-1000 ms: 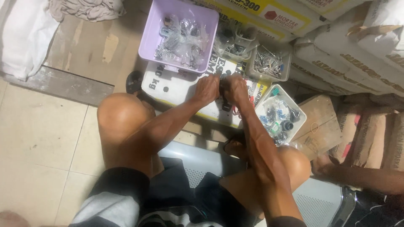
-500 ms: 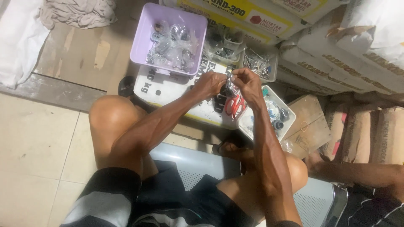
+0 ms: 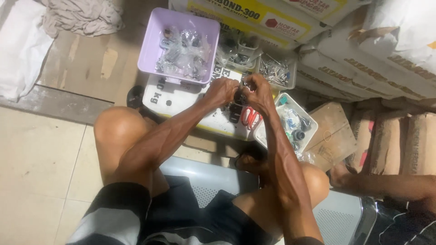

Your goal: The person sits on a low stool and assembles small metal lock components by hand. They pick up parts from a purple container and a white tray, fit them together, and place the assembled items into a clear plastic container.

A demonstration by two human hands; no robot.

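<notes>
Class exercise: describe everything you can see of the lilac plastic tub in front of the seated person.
The lilac rectangular plastic tub looks like smooth moulded plastic with a rolled rim and rounded corners. It stands upright and open, without a lid, partly on a white flat box and against yellow-and-white printed sacks. Inside lie clear plastic bags of small dark and metallic parts. Neither hand touches it.

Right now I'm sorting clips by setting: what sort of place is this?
Probably a storeroom or hardware-shop back area used as an improvised workspace. Stacked paper sacks line the wall, a lilac tub and small trays hold bagged small parts, and both hands work over a white sack on the floor.
</notes>
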